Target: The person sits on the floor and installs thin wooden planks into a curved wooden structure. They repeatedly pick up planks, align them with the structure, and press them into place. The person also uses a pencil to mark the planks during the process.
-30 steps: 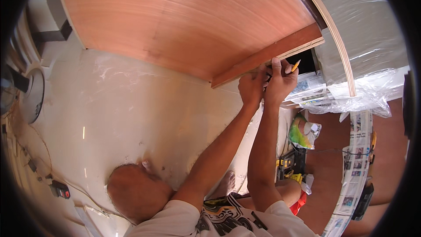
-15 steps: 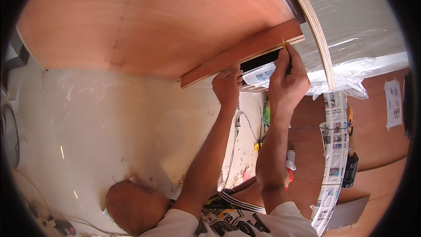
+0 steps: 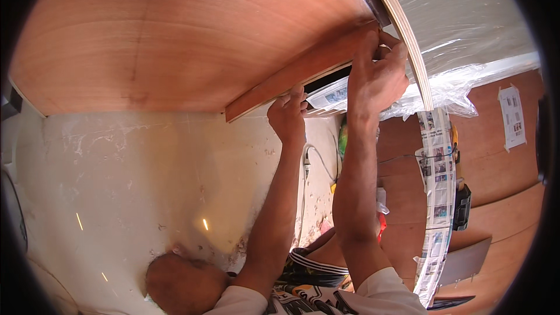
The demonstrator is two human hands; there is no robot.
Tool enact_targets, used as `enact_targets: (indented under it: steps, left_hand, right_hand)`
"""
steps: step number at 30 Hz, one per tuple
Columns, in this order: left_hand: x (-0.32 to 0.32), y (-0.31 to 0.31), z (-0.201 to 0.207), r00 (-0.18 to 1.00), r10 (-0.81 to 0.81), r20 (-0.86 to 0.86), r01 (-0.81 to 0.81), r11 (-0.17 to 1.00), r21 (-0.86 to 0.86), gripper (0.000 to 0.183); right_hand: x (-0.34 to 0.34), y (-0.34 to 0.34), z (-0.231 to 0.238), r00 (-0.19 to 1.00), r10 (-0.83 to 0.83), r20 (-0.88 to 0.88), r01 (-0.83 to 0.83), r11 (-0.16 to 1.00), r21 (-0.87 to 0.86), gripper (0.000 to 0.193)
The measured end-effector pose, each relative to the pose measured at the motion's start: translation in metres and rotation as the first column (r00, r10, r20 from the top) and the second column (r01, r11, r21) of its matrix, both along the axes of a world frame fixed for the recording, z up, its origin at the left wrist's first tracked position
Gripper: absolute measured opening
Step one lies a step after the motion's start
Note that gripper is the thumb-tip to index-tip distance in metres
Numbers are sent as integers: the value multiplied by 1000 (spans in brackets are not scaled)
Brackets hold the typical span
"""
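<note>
A narrow reddish-brown wooden strip (image 3: 303, 70) with a pale plywood edge lies aslant against a large reddish wood panel (image 3: 140, 41). My left hand (image 3: 287, 118) is closed on the strip's lower edge near its middle, the thumb laid along it. At the strip's right end, my right hand (image 3: 379, 79) has its fingers bent together close to the corner by the curved plywood edge (image 3: 402, 29). A thin yellowish pencil is in that hand; the fingers now hide nearly all of it. Between my hands, a dark gap and a printed sheet (image 3: 332, 96) show below the strip.
Clear plastic film (image 3: 449, 102) covers the grey surface at right. A newspaper-covered curved edge (image 3: 438, 181) runs down beside brown boards, with a black tool or battery (image 3: 462, 207) next to it. A cable (image 3: 306, 169) hangs near the pale floor; my bent knee is at lower left.
My right hand has moved up to the strip's right-end corner, and the pencil tip is now mostly hidden. The left hand keeps its hold on the edge. The view has shifted slightly.
</note>
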State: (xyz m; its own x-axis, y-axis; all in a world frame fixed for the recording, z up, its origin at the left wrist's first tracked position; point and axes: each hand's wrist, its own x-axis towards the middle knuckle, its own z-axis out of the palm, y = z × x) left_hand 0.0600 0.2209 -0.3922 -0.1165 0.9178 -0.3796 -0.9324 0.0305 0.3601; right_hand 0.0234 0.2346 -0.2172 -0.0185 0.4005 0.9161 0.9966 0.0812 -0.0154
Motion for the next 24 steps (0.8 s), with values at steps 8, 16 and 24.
enact_targets:
  steps: [8, 16, 24]
  left_hand:
    - [-2, 1, 4, 1000, -19, 11, 19, 997, -74, 56]
    - [-1, 0, 4, 999, 11, 52, -8, 998, -59, 50]
    - [9, 2, -10, 920, -3, -392, -39, 994, -98, 37]
  right_hand:
    - [-7, 13, -8, 996, -92, -5, 91, 990, 106, 26]
    - [-1, 15, -20, 972, -200, 120, 204, 979, -23, 25]
    - [3, 3, -89, 873, -234, 428, 390, 861, -326, 21]
